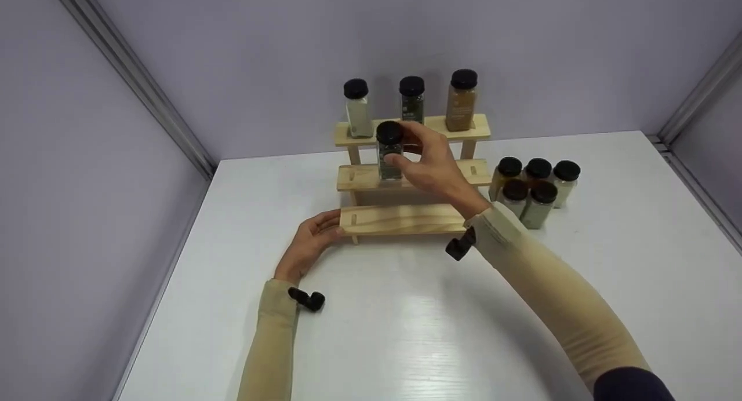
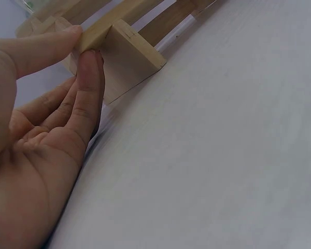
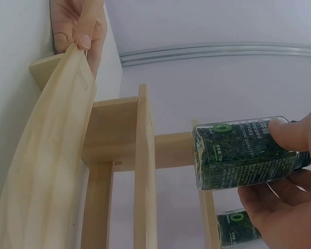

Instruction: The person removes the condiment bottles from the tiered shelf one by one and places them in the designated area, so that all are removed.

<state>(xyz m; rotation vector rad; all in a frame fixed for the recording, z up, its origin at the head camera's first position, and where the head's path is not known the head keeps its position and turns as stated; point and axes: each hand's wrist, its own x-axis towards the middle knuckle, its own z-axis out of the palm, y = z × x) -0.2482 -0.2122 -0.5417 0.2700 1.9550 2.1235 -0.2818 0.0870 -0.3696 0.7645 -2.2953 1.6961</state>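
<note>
My right hand (image 1: pixel 428 162) pinches a glass spice jar (image 1: pixel 389 157) with a black cap, at the middle tier of a three-step wooden rack (image 1: pixel 406 220). Dark green flakes fill this jar (image 3: pixel 243 153), whose label reads chopped parsley in the right wrist view. A gap shows there between its base and the rack's boards. My left hand (image 1: pixel 313 241) grips the left end of the lowest step, thumb on top and fingers beneath, as the left wrist view shows. On the top tier stand a pale jar (image 1: pixel 359 117), a dark green jar (image 1: pixel 412 105) and an orange-brown jar (image 1: pixel 462 105).
Several black-capped spice jars (image 1: pixel 536 210) stand grouped on the white table (image 1: pixel 382 325), right of the rack. Behind the rack rises a pale wall (image 1: pixel 261 70), with side panels and metal frame strips (image 1: pixel 133 70) at left and right.
</note>
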